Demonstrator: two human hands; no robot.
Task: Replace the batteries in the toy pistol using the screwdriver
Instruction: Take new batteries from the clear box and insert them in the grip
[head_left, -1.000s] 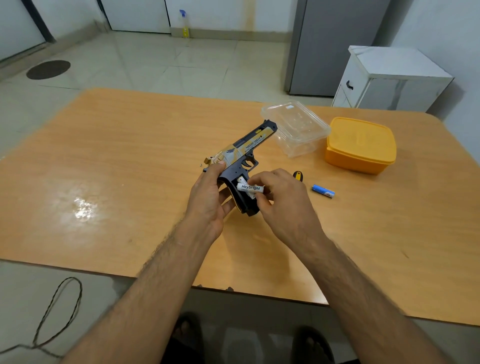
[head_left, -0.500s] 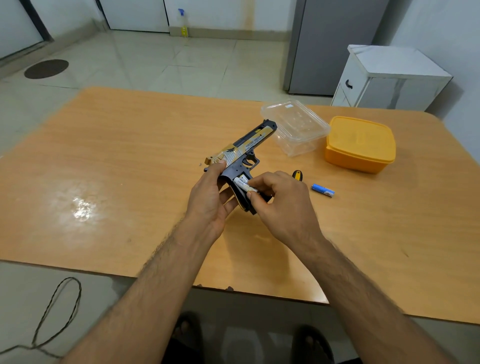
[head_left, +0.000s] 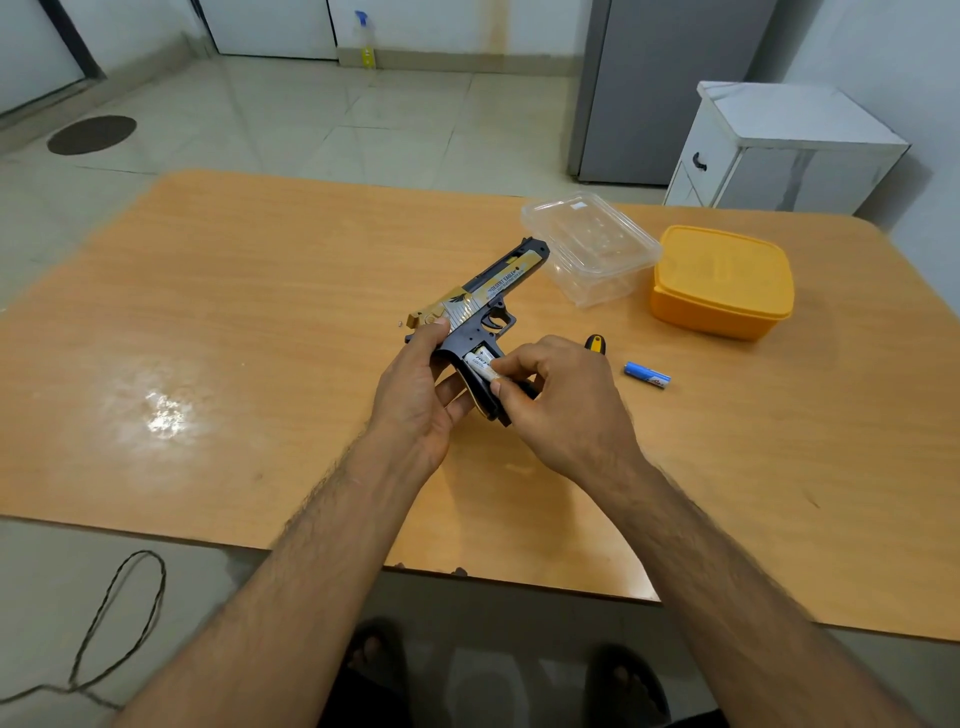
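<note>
At the frame's centre, the left hand (head_left: 415, 387) is gripping the toy pistol (head_left: 480, 317) above the surface (head_left: 260, 312), steadying its opened grip so the right hand (head_left: 558, 397) can be pinching the white battery (head_left: 480, 365) and pressing it into the compartment.

Toy pistol (head_left: 483, 299), black and gold, was tilted with barrel up and away. Its handle compartment lay open, white battery (head_left: 479, 365) seated partly inside. Blue battery (head_left: 647, 374) lay flat to the right of the grip; screwdriver (head_left: 595, 343), black-yellow handle, mostly hidden just beyond it.
</note>
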